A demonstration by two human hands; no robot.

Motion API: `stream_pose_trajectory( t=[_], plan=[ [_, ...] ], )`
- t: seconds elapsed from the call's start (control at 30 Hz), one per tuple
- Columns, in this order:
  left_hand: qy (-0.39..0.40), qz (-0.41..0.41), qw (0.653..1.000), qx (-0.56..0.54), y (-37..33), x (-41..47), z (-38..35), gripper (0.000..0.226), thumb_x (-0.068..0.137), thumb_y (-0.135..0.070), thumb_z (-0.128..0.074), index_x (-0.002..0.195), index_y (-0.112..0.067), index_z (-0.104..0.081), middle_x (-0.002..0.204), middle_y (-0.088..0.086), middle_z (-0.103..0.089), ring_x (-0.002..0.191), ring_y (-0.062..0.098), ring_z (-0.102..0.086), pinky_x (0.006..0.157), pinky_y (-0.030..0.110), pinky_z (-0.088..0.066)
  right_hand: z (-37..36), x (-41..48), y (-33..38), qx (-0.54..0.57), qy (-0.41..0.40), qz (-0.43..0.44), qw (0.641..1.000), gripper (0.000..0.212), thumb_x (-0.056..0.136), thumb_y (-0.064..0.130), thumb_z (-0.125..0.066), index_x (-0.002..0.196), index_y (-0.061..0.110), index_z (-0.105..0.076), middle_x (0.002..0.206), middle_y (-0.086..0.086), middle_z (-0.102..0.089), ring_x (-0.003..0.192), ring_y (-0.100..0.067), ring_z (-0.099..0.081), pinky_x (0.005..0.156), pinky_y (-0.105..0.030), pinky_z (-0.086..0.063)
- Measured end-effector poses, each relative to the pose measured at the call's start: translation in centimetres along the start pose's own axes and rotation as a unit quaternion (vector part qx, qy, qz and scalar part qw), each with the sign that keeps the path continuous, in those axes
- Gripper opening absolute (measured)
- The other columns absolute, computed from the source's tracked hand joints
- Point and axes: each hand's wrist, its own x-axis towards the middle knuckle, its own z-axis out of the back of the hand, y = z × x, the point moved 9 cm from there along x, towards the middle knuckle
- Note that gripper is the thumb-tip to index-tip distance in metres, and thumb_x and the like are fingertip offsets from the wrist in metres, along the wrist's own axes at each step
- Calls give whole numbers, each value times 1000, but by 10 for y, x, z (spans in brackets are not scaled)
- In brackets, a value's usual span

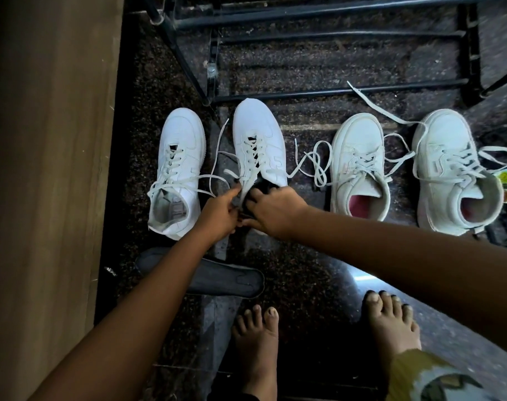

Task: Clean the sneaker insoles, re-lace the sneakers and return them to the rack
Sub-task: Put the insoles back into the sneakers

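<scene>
Left hand (220,211) pinches the sneaker (256,134) at its tongue; right hand (272,211) fingers curl over its collar into the opening.

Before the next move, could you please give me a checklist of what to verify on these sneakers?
1. Hold on second sneaker from the left: ok; left hand and right hand grip it at its opening.
2. Insole seated inside it: cannot tell; the hands hide the opening.
3. Tied laces: not ok; they trail loose on the floor.
4. All insoles back in: not ok; a dark insole lies on the floor.
5. Nearby rack: ok; it stands just behind the sneakers.
</scene>
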Motion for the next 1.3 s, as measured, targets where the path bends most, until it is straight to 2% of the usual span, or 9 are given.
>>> stream_pose_trajectory(
  t=[0.07,0.17,0.37,0.53,0.63,0.7,0.93,1.13,1.3],
  plan=[
    [-17,1,1000,-8,3,2,0,56,93,1,-47,144,-21,-38,105,21,-67,83,37,-67,73,50,-56,13,-16,6,-67,-76,-9,995,24,85,35,-53,93,21,-70,87,-4,-65,63,-24,-63,51,-24,-37],
    [-35,-6,999,-22,5,2,-1,55,92,-3,-52,142,-21,-40,88,23,-69,75,34,-67,69,49,-57,14,-32,9,-43,-149,6,988,30,67,19,-41,65,20,-71,59,0,-61,48,-23,-56,48,-20,-38],
    [-53,-14,998,-25,9,2,-3,54,88,-5,-53,139,-21,-44,86,25,-69,73,41,-65,68,54,-55,-6,-26,1,92,-99,-61,989,32,93,20,-39,121,19,-56,112,-1,-62,104,-25,-55,65,-29,-37],
    [-55,-7,998,-25,8,2,-2,53,88,-3,-54,139,-19,-46,90,22,-69,79,39,-67,72,52,-56,-23,-12,5,128,-85,-47,987,35,96,25,-40,114,4,-62,122,-20,-59,119,-35,-49,100,-42,-41],
    [-49,-4,998,-28,7,1,-2,54,89,-2,-52,139,-19,-45,100,22,-69,88,38,-67,75,52,-56,-14,-5,6,117,-76,3,990,68,89,41,-12,103,5,-68,112,-16,-65,118,-30,-52,112,-40,-25],
    [-50,-8,998,-23,3,-2,-1,54,90,0,-51,140,-17,-44,109,19,-68,92,35,-67,79,50,-56,-12,-2,4,122,-46,32,991,84,80,48,3,101,8,-67,109,-13,-64,112,-28,-53,110,-38,-25],
    [-82,-29,996,7,-6,-3,4,53,86,0,-54,137,-14,-48,103,21,-70,88,33,-68,79,43,-55,11,-13,-4,222,-146,-16,964,30,94,34,-50,112,16,-66,111,-6,-62,104,-27,-56,79,-35,-46],
    [-95,-28,995,-5,-6,-5,3,54,86,-1,-56,137,-13,-48,94,21,-70,83,33,-68,76,46,-56,2,-4,-1,193,-62,-53,978,27,95,29,-48,106,11,-66,107,-14,-64,97,-34,-62,66,-30,-36],
    [-114,-41,992,29,-14,-9,7,51,86,0,-57,135,-11,-50,103,20,-69,94,33,-63,76,27,-45,6,-6,3,221,-20,-46,974,44,95,40,-36,96,6,-64,104,-18,-65,97,-34,-59,70,-31,-34]
  ],
)
